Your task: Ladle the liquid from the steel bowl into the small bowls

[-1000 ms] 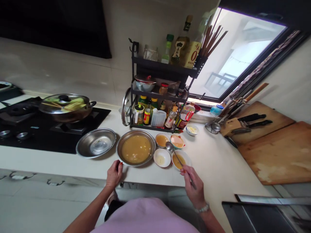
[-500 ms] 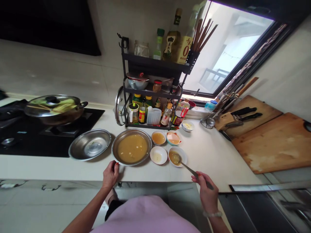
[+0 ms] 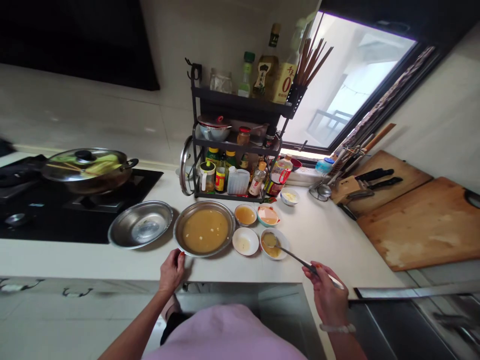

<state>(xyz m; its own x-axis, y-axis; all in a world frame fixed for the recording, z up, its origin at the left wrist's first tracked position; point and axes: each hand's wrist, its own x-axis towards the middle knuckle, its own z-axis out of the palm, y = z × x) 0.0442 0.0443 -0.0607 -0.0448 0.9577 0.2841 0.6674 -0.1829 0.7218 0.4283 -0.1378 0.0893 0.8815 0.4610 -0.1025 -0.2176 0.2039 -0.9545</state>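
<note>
My right hand (image 3: 330, 295) is wrapped round the handle of a long metal spoon (image 3: 294, 256), whose bowl dips into brownish liquid in a small white bowl (image 3: 284, 245). With curled fingers, my left hand (image 3: 172, 270) grips the near left rim of a wide metal basin (image 3: 229, 241) holding yellow-brown liquid with a few pale bits. Between basin and spoon stands a white bowl (image 3: 252, 242) with a little residue. Behind it are a bowl of orange-brown liquid (image 3: 246, 215) and a bowl with pinkish contents (image 3: 268, 215).
An emptied metal basin (image 3: 122, 232) stands on the left beside a lidded pan (image 3: 90, 175) on the black stove (image 3: 33, 215). A black rack (image 3: 240, 142) with bottles rises behind. To the right are a knife block (image 3: 348, 189) and wooden cutting boards (image 3: 423, 225).
My right hand has shifted a little to the right, and the spoon's bowl has moved slightly left and up inside the white bowl. My left hand stays at the basin's rim.
</note>
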